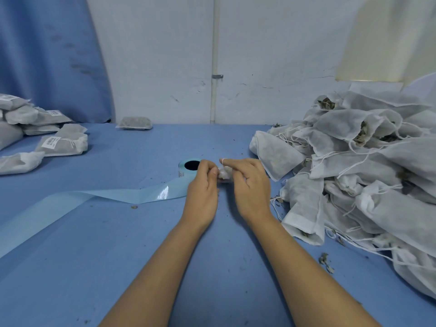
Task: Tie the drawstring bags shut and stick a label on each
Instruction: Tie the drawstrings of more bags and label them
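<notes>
Bag (224,173) white, gauzy, neck bunched, pinched by curled left hand (202,185), right hand (251,182).

View: one wide-angle camera worn on the head.
Position: above the near edge of the bench (94,256), close over its blue surface.
Facing: forward and down, toward the far edge and the white wall (271,55) behind it.
Nearness: left hand (201,185) and right hand (249,182) sit mid-picture, at arm's reach; forearms enter from the bottom.
</notes>
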Motion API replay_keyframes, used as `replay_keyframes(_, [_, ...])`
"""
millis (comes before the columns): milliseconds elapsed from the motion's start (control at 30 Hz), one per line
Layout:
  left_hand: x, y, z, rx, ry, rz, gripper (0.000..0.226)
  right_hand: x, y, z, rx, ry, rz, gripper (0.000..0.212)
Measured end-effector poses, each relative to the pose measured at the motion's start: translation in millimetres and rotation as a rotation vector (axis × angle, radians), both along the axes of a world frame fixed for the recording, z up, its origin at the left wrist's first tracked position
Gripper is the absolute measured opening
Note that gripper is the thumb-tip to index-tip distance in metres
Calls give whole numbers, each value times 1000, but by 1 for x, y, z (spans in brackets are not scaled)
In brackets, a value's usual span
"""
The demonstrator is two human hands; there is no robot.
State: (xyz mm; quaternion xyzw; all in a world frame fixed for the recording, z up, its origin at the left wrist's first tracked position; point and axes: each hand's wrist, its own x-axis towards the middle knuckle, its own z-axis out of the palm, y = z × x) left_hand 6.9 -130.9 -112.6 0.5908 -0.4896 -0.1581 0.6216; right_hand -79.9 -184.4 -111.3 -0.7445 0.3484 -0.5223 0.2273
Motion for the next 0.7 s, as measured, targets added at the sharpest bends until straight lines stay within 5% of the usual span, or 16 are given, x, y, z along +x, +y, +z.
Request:
replay_keyframes(200, [6, -1, -1, 32, 101, 55, 16, 2, 1, 5, 357, -291, 280, 36])
replay_keyframes(700, [12, -6, -2, -90, 199, 128, 18, 10, 11, 10, 439, -19, 309, 37])
